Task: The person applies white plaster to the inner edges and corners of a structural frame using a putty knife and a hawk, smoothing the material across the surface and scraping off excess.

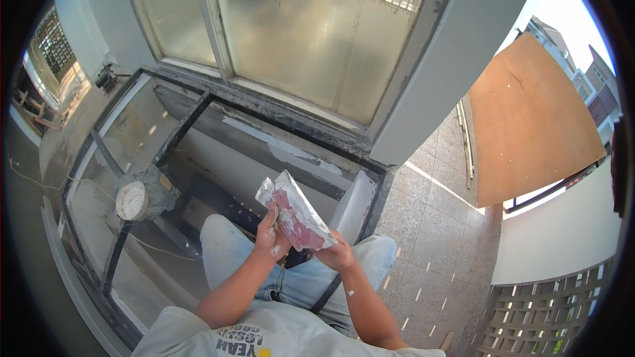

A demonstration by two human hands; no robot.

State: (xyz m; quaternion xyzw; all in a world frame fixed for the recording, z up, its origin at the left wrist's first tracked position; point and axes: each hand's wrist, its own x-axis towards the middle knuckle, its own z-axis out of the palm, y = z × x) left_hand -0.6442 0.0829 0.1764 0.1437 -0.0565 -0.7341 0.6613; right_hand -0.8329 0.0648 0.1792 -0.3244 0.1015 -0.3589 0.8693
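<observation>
Left hand (270, 233) and right hand (337, 252) are both gripping one item, a flat, angular slab (301, 221) with a pink-red face and heavy white smears; its exact kind cannot be determined. Left thumb lies against the face at the slab's left side; the right hand is closed on its lower right corner. White residue noted on the left hand and on the right forearm (360, 304). Slab is held tilted above the lap, over the right-hand part of a black-edged frame (183, 129), apart from that frame's far edge. Worn blue jeans (228, 244) observed, knees apart to either side of the held item.

Toward the frame's left edge, a round container (132, 201) with a white-crusted top sits near a meeting of dark bars, grey cloth (159, 188) against its right side. Just beyond the frame's far left corner stands a small dark machine (106, 77), too small to identify. Frosted window (317, 46) rises along the far edge. Past the right edge: speckled tile floor (423, 225) and, farther out, a brown plywood sheet (539, 122), standing tilted
</observation>
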